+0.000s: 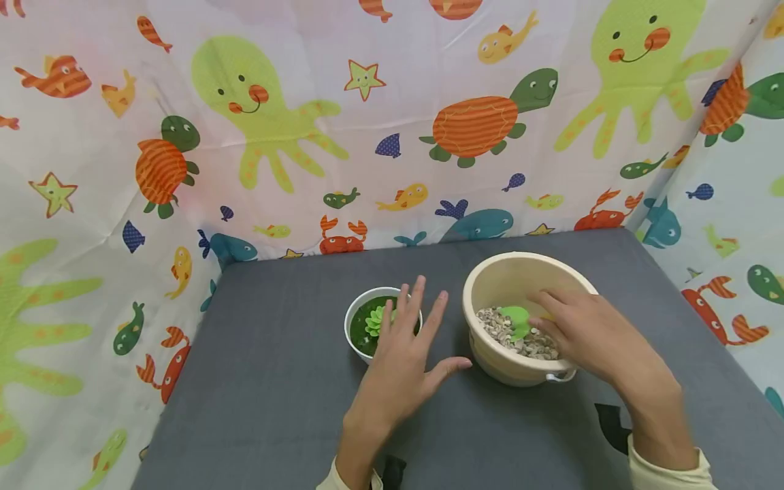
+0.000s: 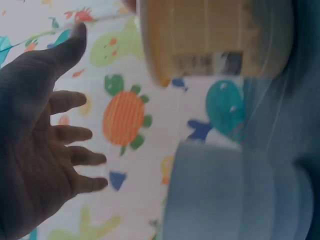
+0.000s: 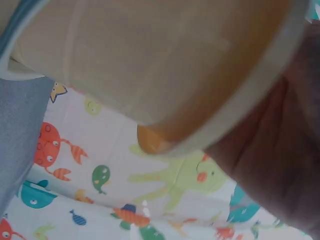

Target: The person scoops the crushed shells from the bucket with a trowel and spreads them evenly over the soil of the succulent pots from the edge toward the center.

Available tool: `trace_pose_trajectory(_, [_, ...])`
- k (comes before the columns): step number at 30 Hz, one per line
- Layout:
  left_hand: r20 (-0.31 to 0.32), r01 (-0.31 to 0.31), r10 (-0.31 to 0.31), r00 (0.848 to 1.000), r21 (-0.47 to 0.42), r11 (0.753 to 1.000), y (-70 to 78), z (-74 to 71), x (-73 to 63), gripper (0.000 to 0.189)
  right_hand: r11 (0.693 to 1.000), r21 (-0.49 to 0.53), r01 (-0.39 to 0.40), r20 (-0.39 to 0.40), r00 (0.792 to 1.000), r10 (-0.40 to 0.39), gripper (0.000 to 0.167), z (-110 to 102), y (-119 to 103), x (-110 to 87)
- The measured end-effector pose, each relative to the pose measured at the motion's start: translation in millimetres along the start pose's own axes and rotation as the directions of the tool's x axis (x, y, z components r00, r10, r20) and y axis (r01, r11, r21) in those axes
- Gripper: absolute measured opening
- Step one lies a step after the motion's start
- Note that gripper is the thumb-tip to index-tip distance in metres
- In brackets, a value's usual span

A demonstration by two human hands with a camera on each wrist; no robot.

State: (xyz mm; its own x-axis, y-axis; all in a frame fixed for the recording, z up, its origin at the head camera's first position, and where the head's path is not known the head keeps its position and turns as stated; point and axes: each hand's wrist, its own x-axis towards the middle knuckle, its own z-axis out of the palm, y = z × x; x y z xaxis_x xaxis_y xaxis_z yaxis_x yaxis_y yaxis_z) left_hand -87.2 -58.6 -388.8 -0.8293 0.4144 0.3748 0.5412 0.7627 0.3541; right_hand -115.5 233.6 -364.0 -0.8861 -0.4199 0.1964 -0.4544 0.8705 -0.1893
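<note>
A cream bucket [image 1: 520, 371] holds pale gravel [image 1: 497, 327] and a small green scoop [image 1: 517, 320]. A bit of yellow, perhaps the scoop's handle, shows between the finger and thumb of my right hand [image 1: 584, 333], which reaches over the bucket's rim with finger and thumb apart. In the right wrist view the bucket [image 3: 165, 55] hides these fingers. My left hand [image 1: 401, 367], fingers spread, is held up in front of a white pot [image 1: 353, 320] with a green succulent [image 1: 373, 321], covering part of it. The left wrist view shows that hand [image 2: 40, 155] holding nothing.
The pot stands left of the bucket on a grey cloth surface [image 1: 275, 381]. A curtain [image 1: 294, 204] printed with sea animals hangs behind and along both sides. A small white tab [image 1: 560, 376] sticks out at the bucket's front rim.
</note>
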Motion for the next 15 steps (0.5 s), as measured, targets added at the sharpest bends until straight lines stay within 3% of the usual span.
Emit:
trace_pose_trajectory(3, [0.043, -0.017, 0.017, 0.999, -0.001, 1.000, 7.0, 13.0, 10.7, 0.092, 0.996, -0.059, -0.061, 0.126, 0.990, 0.068, 0.021, 5, 3, 7.6])
trace_pose_trajectory(6, [0.096, -0.009, 0.010, 0.995, -0.015, 1.000, 16.6, 26.6, 22.6, 0.094, 0.988, -0.105, -0.109, 0.173, 0.977, 0.126, 0.017, 11, 4, 11.0])
trace_pose_trajectory(11, [0.186, 0.014, -0.010, 0.983, -0.017, 1.000, 27.9, 42.5, 33.0, 0.101, 0.981, -0.123, -0.148, 0.105, 0.981, 0.161, 0.019, 16, 4, 14.0])
trace_pose_trajectory(15, [0.194, 0.015, -0.016, 0.981, 0.006, 1.000, 29.8, 48.1, 34.0, 0.098, 0.980, -0.124, -0.158, 0.046, 0.985, 0.165, 0.020, 16, 4, 15.4])
